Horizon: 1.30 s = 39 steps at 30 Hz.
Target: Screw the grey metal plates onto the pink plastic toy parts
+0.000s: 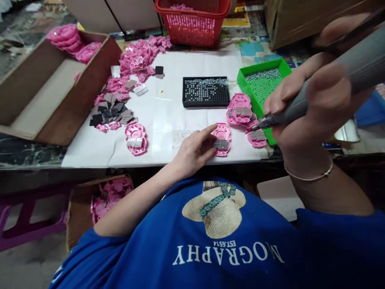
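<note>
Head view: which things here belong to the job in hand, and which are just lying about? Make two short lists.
Likely part of the job:
grey handheld tool, in the right hand
pink piece, at the left hand
black tray and green tray, holding small metal pieces
loose grey plates

Probably just lying about:
purple stool
yellow scrap
</note>
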Each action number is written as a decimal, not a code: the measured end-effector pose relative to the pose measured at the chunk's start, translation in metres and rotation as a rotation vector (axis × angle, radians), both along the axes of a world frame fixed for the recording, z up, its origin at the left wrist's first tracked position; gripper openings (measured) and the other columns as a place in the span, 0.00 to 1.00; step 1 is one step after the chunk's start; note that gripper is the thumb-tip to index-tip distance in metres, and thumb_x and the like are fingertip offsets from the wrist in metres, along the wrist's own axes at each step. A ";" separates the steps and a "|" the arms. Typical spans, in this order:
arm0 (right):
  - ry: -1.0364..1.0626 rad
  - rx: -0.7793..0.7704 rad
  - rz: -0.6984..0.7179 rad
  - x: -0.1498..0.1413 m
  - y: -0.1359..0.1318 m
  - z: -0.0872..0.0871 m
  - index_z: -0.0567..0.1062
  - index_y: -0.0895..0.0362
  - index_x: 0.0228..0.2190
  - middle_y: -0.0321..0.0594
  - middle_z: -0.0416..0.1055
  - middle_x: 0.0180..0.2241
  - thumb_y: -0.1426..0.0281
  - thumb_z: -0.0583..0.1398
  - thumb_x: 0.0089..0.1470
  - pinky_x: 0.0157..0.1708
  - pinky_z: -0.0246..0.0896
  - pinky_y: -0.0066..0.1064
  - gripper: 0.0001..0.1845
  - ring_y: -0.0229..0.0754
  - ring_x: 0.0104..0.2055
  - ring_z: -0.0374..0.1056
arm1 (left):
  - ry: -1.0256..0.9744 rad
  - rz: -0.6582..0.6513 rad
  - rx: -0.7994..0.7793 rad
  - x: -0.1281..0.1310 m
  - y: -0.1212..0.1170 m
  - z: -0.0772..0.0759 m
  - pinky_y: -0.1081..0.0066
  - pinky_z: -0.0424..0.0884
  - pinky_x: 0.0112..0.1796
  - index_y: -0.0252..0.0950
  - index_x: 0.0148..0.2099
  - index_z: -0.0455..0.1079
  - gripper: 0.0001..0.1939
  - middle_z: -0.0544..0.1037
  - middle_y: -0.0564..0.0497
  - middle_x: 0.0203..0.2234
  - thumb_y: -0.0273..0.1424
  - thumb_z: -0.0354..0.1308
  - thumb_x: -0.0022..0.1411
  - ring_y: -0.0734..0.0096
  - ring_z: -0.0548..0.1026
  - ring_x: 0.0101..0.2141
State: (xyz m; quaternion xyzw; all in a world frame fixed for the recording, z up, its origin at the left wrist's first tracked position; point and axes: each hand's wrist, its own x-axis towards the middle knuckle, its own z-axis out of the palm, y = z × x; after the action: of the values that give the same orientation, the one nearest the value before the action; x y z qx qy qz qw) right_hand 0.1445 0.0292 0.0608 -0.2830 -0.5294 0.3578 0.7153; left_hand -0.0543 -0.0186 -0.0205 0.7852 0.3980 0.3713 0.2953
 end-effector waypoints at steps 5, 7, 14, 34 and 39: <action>-0.048 0.154 0.161 -0.041 -0.010 -0.014 0.79 0.46 0.41 0.31 0.68 0.24 0.65 0.68 0.49 0.15 0.53 0.34 0.15 0.35 0.16 0.57 | -0.053 -0.011 -0.036 0.001 -0.001 0.001 0.68 0.73 0.45 0.35 0.68 0.56 0.33 0.79 0.45 0.44 0.24 0.58 0.62 0.70 0.77 0.40; -0.074 0.146 0.156 -0.046 -0.010 -0.021 0.78 0.45 0.42 0.31 0.68 0.24 0.63 0.67 0.50 0.17 0.55 0.34 0.14 0.37 0.17 0.59 | -0.057 -0.010 -0.025 0.002 0.000 0.001 0.69 0.72 0.45 0.35 0.67 0.56 0.33 0.78 0.46 0.44 0.24 0.59 0.62 0.71 0.76 0.41; -0.072 0.130 0.178 -0.053 -0.008 -0.033 0.74 0.45 0.43 0.28 0.65 0.21 0.63 0.65 0.52 0.17 0.55 0.31 0.15 0.36 0.17 0.59 | -0.051 0.003 0.044 0.002 0.000 -0.003 0.69 0.71 0.43 0.34 0.65 0.58 0.30 0.78 0.47 0.42 0.25 0.58 0.62 0.72 0.74 0.38; -0.163 0.029 0.270 -0.052 -0.012 -0.034 0.73 0.45 0.37 0.28 0.67 0.20 0.60 0.68 0.49 0.22 0.65 0.32 0.13 0.35 0.18 0.61 | -0.030 0.013 0.134 0.002 0.000 -0.003 0.71 0.70 0.42 0.33 0.59 0.64 0.24 0.78 0.48 0.40 0.22 0.59 0.62 0.71 0.74 0.38; -0.164 0.012 0.262 -0.052 -0.010 -0.034 0.71 0.46 0.35 0.26 0.64 0.19 0.56 0.68 0.48 0.19 0.61 0.31 0.15 0.33 0.17 0.59 | -0.009 -0.004 0.077 0.001 0.001 -0.001 0.72 0.70 0.42 0.32 0.60 0.63 0.24 0.77 0.48 0.39 0.23 0.59 0.62 0.71 0.74 0.38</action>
State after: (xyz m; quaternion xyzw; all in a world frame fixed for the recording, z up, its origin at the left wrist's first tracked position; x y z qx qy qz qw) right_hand 0.0926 0.0196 0.0270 -0.2354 -0.6207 0.4206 0.6184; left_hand -0.0533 -0.0177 -0.0219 0.7951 0.3805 0.3892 0.2676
